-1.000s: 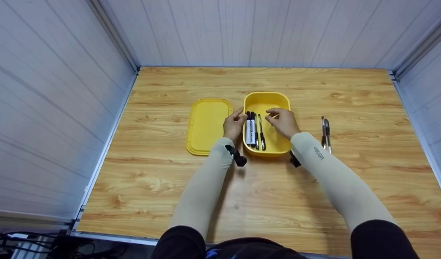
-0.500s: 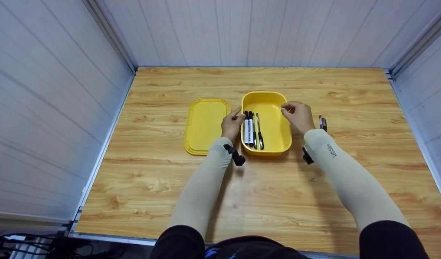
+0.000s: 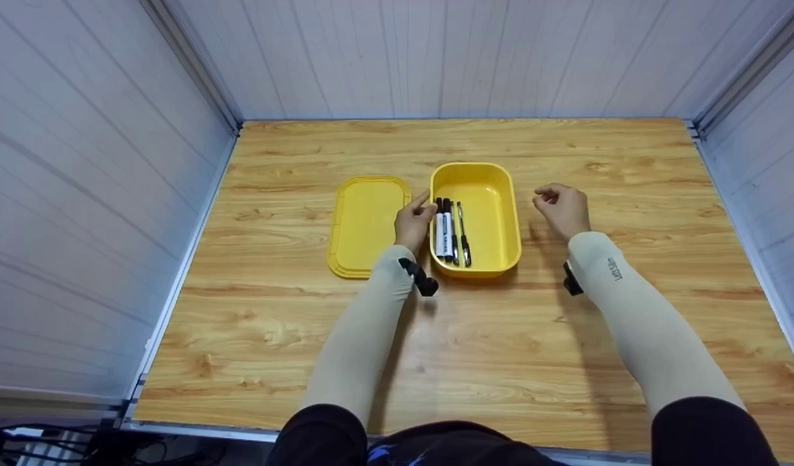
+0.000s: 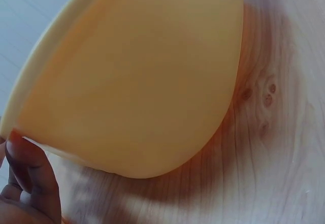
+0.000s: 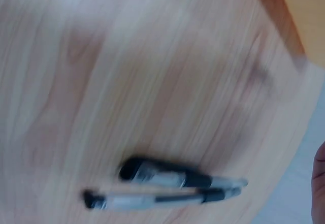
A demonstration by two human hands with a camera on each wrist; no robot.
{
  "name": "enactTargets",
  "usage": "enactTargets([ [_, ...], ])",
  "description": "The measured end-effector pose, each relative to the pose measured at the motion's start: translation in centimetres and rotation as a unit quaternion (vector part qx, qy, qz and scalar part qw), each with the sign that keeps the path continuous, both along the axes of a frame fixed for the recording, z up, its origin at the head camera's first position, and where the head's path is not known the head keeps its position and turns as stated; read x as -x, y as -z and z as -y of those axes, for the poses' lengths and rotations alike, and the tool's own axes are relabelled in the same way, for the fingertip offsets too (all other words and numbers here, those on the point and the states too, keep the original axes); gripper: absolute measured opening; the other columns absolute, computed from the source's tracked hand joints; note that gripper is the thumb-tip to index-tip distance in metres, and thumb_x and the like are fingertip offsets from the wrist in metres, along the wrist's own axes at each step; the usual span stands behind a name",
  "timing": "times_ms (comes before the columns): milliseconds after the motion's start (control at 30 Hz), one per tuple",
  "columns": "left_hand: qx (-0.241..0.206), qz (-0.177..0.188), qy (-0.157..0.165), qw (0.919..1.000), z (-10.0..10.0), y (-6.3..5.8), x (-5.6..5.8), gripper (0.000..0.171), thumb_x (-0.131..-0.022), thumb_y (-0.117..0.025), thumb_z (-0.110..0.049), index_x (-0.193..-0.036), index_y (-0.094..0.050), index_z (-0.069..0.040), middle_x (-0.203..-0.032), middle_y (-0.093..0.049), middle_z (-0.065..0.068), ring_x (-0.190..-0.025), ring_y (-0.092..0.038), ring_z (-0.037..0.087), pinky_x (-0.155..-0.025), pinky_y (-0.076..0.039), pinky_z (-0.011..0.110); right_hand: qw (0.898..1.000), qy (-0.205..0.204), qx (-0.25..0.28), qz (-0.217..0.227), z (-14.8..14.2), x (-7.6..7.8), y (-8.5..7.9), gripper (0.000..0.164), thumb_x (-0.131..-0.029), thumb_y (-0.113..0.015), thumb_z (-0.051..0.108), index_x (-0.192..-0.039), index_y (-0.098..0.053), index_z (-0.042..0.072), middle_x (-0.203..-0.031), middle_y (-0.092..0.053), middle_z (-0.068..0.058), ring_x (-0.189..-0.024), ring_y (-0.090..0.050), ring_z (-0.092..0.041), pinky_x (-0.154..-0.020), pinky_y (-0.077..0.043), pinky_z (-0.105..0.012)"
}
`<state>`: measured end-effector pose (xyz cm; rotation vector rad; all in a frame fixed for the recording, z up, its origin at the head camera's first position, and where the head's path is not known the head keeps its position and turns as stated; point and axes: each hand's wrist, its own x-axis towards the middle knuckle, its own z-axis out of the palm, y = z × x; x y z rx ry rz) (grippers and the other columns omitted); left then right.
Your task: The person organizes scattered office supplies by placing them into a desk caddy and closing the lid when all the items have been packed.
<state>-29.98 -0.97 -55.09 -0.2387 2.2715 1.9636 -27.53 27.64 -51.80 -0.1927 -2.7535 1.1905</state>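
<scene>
My left hand (image 3: 412, 223) holds the left rim of an open yellow plastic box (image 3: 513, 220); the left wrist view has its fingertips at the rim (image 4: 31, 66). Inside, along the box's left wall, lie two white markers with black caps (image 3: 443, 236) and two slim pens (image 3: 463, 239). My right hand (image 3: 565, 210) hovers over the table right of the box, fingers loosely curled, nothing seen between them. Below it, the right wrist view shows two clear-barrelled pens (image 5: 167, 177) with dark ends lying side by side on the wood; in the head view, the hand and forearm hide them.
A flat yellow lid (image 3: 367, 226) lies left of the box, partly behind my left hand. The wooden table (image 3: 293, 336) has pale panels (image 3: 345, 58) standing around its back and sides. Dark cables (image 3: 47, 440) hang at the lower left corner.
My right hand has left the inside of the box and moved right, past its rim, over the loose pens. The left hand has stayed at the box's rim.
</scene>
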Motion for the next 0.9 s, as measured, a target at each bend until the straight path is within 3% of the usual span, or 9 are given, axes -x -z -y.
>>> enactTargets([
  [233, -0.011, 0.004, -0.005, 0.9999, 0.1, 0.0, 0.0, 0.042, -0.097, -0.064, -0.020, -0.139, -0.059, -0.019, -0.106, -0.069, 0.010, -0.092, -0.061, 0.015, -0.078, -0.049, 0.024, 1.000, 0.020, -0.010, 0.011, -2.4, -0.6, 0.4, 0.030, -0.095, -0.061, 0.016, -0.118, -0.069, -0.001, -0.101, -0.066, -0.018, -0.090, -0.058, -0.026, -0.077, -0.046, -0.034],
  [500, -0.016, 0.004, -0.008, 0.9998, 0.0, 0.1, 0.0, 0.042, -0.096, -0.064, -0.017, -0.138, -0.059, -0.018, -0.108, -0.069, 0.012, -0.092, -0.060, 0.014, -0.080, -0.050, 0.023, 0.998, 0.051, -0.023, 0.038, -5.0, -2.0, 0.4, 0.034, -0.096, -0.059, 0.019, -0.122, -0.067, -0.002, -0.104, -0.065, -0.018, -0.083, -0.056, -0.016, -0.062, -0.043, -0.015],
  [667, -0.022, -0.002, -0.007, 0.9997, -0.1, 0.1, 0.1, 0.042, -0.096, -0.064, -0.016, -0.138, -0.059, -0.017, -0.104, -0.070, 0.012, -0.088, -0.059, 0.013, -0.077, -0.049, 0.023, 0.995, 0.070, -0.012, 0.064, -5.8, -2.5, 0.5, 0.036, -0.097, -0.059, 0.020, -0.125, -0.065, -0.001, -0.106, -0.063, -0.016, -0.081, -0.055, -0.013, -0.058, -0.043, -0.014],
  [900, -0.018, 0.000, 0.003, 0.9998, 0.0, 0.1, 0.0, 0.043, -0.098, -0.063, -0.019, -0.140, -0.057, -0.020, -0.110, -0.068, 0.010, -0.096, -0.060, 0.015, -0.081, -0.049, 0.025, 0.994, 0.070, -0.011, 0.087, -6.0, -2.8, 1.5, 0.036, -0.097, -0.059, 0.021, -0.125, -0.065, -0.001, -0.114, -0.064, -0.020, -0.093, -0.058, -0.021, -0.070, -0.045, -0.019],
])
